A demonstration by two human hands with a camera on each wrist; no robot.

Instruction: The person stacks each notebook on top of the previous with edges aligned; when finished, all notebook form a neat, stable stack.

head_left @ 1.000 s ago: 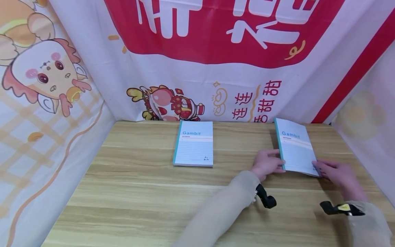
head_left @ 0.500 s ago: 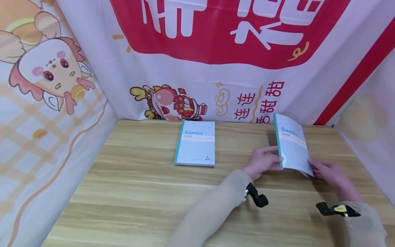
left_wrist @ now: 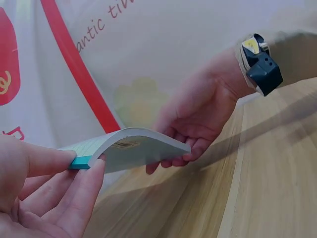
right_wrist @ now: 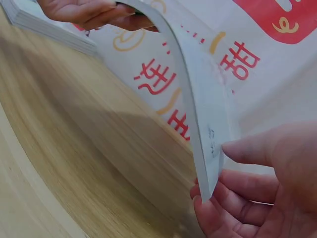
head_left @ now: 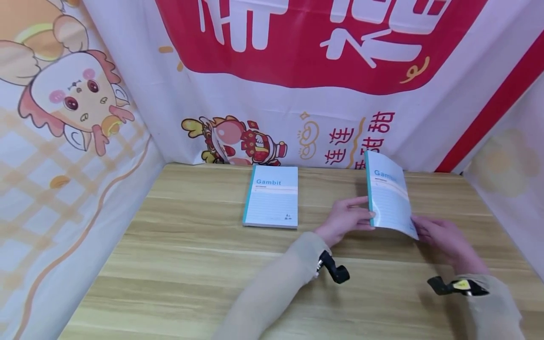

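Observation:
A light blue notebook marked "Gambit" is lifted off the table at the right, its lower edge bowed. My left hand pinches its teal spine between thumb and fingers, as the left wrist view shows on the spine. At the opposite lower corner, my right hand grips the notebook, thumb on the cover and fingers beneath. Left of the hands, a second notebook of the same look lies flat, cover up. In the right wrist view, page edges of notebooks show at the upper left.
The wooden table runs back to a printed cloth hanging behind it. Patterned cloth also hangs along the left side. Each wrist wears a small black camera, like the one on the right wrist.
Both hands have carried the held notebook left and a little up, and it bows more than before. The notebook on the table shifts slightly in view as the head camera moves.

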